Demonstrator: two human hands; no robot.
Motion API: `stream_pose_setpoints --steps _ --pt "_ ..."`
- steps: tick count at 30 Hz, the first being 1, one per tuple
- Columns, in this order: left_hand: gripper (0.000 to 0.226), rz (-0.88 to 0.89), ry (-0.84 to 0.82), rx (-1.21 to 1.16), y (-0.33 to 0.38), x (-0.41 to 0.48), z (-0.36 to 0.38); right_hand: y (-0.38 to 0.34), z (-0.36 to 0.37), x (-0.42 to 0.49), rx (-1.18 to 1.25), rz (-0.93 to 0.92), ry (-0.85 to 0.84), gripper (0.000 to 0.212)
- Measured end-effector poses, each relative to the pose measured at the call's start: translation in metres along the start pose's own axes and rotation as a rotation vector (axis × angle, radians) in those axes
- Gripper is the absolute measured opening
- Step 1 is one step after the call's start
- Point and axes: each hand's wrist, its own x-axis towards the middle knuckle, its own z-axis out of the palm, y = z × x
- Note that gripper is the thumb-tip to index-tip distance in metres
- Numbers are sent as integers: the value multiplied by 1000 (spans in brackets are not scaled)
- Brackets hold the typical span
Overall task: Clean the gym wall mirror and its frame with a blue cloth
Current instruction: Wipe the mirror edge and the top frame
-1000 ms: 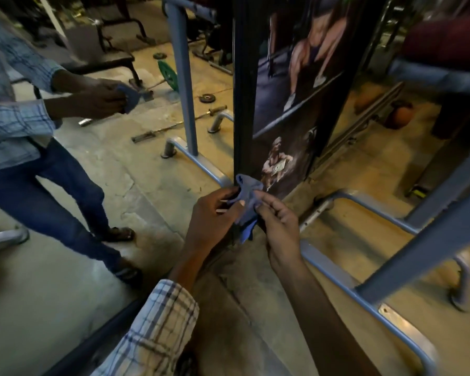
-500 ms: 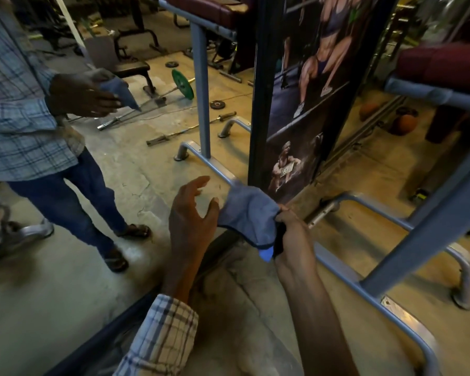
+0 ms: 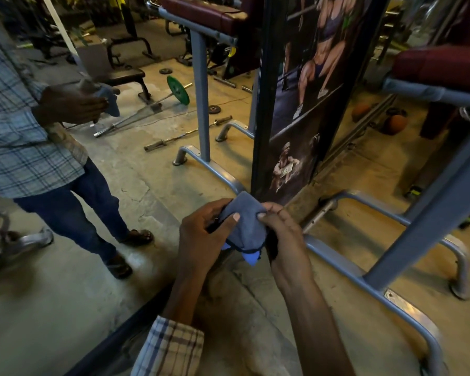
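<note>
I hold a blue cloth (image 3: 244,226) bunched between both hands, low in front of me. My left hand (image 3: 201,240) grips its left side with the thumb on top. My right hand (image 3: 285,240) pinches its right edge. The wall mirror (image 3: 147,185) fills the left half of the view. Its dark frame (image 3: 261,118) rises just behind the cloth, and the bottom rail (image 3: 114,340) runs along the floor below my left arm. The cloth is near the frame's lower corner; I cannot tell whether it touches.
A poster panel (image 3: 304,109) with bodybuilder pictures stands right of the frame. A grey steel bench frame (image 3: 364,278) crosses the floor on the right, under a maroon pad (image 3: 440,63). The mirror reflects a person in a checked shirt (image 3: 25,131), barbells and a green weight plate (image 3: 177,90).
Half a second ago my left hand was spread open beside the cloth; now it grips the cloth again. The view has tilted up slightly.
</note>
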Motion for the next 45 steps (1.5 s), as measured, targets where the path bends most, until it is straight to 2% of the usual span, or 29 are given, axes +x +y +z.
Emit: stream_pose_setpoints --steps 3,5,8,10,21,27,30,33,40,45 --pt "29 -37 14 -81 0 1 -8 9 2 -2 -214 -138 94 26" --pt "25 -49 7 -138 1 1 -11 9 6 -7 -228 -95 124 34" --pt "24 -32 13 -163 0 3 -14 5 11 -12 -84 115 48 23" --pt "26 -13 23 -161 -3 4 -16 5 11 -15 1 182 -19 21" --pt "29 115 1 -117 -7 26 -9 16 16 -2 78 175 -24 37" --pt "29 167 35 -21 9 58 24 -11 4 40 118 126 12 28" --pt "29 179 3 -23 26 88 43 -39 -5 79 110 76 -21 29" --pt "30 272 7 -21 51 134 59 -79 -11 132 95 -8 -69 24" --pt "34 489 188 159 152 241 83 -222 -4 250 50 -225 -249 7" --pt "38 600 342 299 240 307 76 -331 27 317 56 -426 -335 22"
